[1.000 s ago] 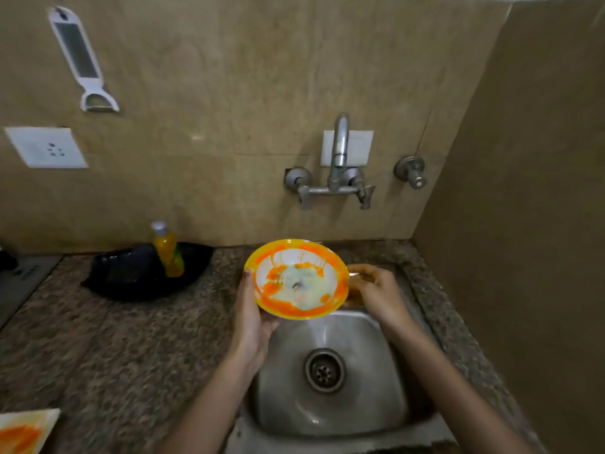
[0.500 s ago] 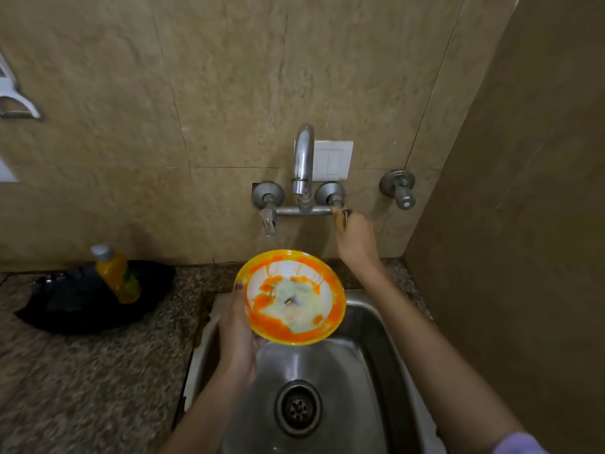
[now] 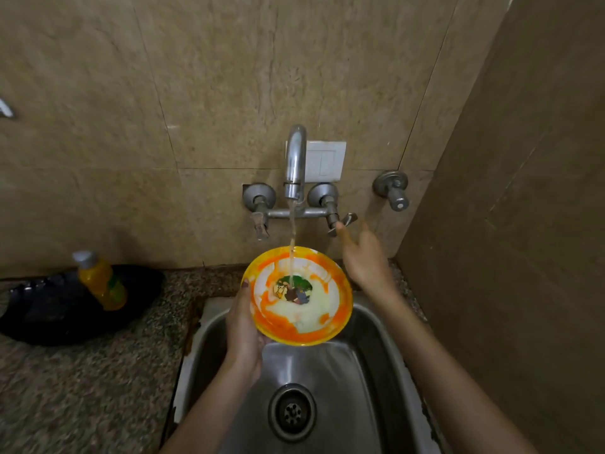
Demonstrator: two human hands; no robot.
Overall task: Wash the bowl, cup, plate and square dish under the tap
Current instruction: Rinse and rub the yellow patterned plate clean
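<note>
An orange-and-yellow rimmed plate (image 3: 299,309) with orange smears and a picture in its white middle is held over the steel sink (image 3: 370,355). My left hand (image 3: 244,326) grips its left edge, thumb on the rim. Water runs from the chrome tap (image 3: 295,158) onto the plate's middle and spills off its front edge into the basin. My right hand (image 3: 363,257) hovers with straight fingers just below the right tap handle (image 3: 347,219), a fingertip close to it. The bowl, cup and square dish are out of view.
A yellow bottle (image 3: 100,281) stands on a black tray (image 3: 49,312) on the speckled counter at left. A separate wall valve (image 3: 393,190) sticks out right of the tap. A brown wall closes the right side. The drain (image 3: 292,412) sits in the basin's middle.
My right hand went from the plate up to the right tap handle, then let go of it. Water now flows onto the plate, washing its middle clean. The view shifted rightwards.
</note>
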